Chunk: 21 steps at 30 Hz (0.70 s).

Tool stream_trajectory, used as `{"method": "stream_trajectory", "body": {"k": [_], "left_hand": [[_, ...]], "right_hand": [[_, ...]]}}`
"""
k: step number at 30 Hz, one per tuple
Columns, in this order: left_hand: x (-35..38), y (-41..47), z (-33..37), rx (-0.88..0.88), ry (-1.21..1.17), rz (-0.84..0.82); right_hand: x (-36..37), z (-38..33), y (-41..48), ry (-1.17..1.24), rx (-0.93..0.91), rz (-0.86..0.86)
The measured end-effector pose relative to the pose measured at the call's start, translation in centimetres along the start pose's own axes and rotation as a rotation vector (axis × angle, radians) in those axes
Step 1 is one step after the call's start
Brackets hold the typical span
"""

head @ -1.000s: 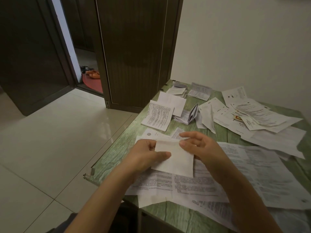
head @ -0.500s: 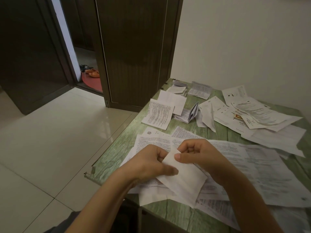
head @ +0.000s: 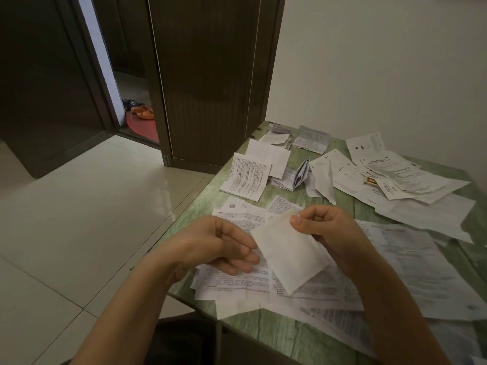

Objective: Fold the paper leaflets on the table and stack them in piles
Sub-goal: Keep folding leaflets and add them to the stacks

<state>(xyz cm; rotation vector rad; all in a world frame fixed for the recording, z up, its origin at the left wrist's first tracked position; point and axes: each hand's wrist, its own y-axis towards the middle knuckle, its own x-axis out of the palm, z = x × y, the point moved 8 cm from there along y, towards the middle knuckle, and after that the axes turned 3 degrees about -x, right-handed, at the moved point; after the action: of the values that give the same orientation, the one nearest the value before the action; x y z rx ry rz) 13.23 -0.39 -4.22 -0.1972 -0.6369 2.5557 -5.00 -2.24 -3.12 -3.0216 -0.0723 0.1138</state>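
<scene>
Pinching the top corner of a folded leaflet (head: 290, 256), the right hand (head: 329, 230) held it tilted above loose sheets (head: 237, 283). The left hand (head: 218, 241) lay slack, fingertips (head: 254, 258) at its edge, gripping nothing. Folded piles (head: 312, 139) sat at the far end of the table (head: 276, 335).

The room is dim. Daylight comes through the door gap (head: 97, 56) and shines on the floor (head: 147, 196). Door lines bend near the edges. Small print looks fuzzy.
</scene>
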Motion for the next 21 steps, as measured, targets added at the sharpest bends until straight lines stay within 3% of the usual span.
{"method": "stream_trajectory", "body": {"k": [3,7,13,21], "left_hand": [[-1.0,-0.1,0.6,0.097,-0.034,0.159],[0.4,0.4,1.4,0.201,0.068,0.25],[0.5,0.7,2.2,0.393,0.309,0.476],[0.7,0.7,2.5,0.413,0.366,0.483]], "right_hand": [[1.4,-0.2,-0.3,-0.049,-0.013,-0.098],[4.4,-0.2,-1.1,-0.082,-0.057,-0.239],[4.6,0.2,-0.9,-0.095,-0.058,-0.206],[4.4,0.6,-0.5,-0.075,-0.069,-0.169]]}}
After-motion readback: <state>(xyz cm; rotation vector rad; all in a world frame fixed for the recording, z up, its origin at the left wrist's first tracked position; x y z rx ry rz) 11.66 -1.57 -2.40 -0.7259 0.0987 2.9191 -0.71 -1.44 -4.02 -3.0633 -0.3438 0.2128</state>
